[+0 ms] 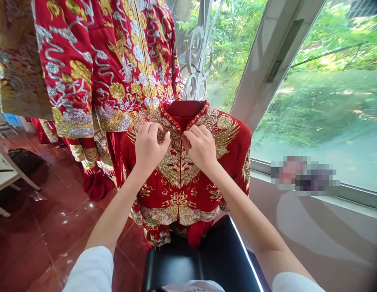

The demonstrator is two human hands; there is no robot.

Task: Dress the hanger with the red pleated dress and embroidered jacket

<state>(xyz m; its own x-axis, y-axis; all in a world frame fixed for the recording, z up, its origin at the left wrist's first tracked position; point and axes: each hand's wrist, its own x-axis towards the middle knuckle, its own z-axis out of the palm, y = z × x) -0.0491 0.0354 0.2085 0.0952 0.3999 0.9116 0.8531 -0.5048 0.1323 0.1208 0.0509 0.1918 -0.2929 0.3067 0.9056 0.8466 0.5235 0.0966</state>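
Observation:
A red jacket [232, 142] with gold and silver embroidery and a beaded collar hangs upright in front of me on a hanger [186, 108]. My left hand [150, 146] is on the left side of its chest, fingers curled into the cloth below the collar and the thumb towards the front opening. My right hand [201, 147] grips the opposite front edge close to the neckline, its fingertips partly hidden. Between the hands, the two front edges meet along the middle of the jacket.
Other embroidered red garments [115, 69] hang at the left. A black padded seat [182, 263] is below the jacket. At the right are a large window [325, 101] and its sill, with a blurred patch over something there. A white chair [9, 170] stands on the red tiled floor [69, 227].

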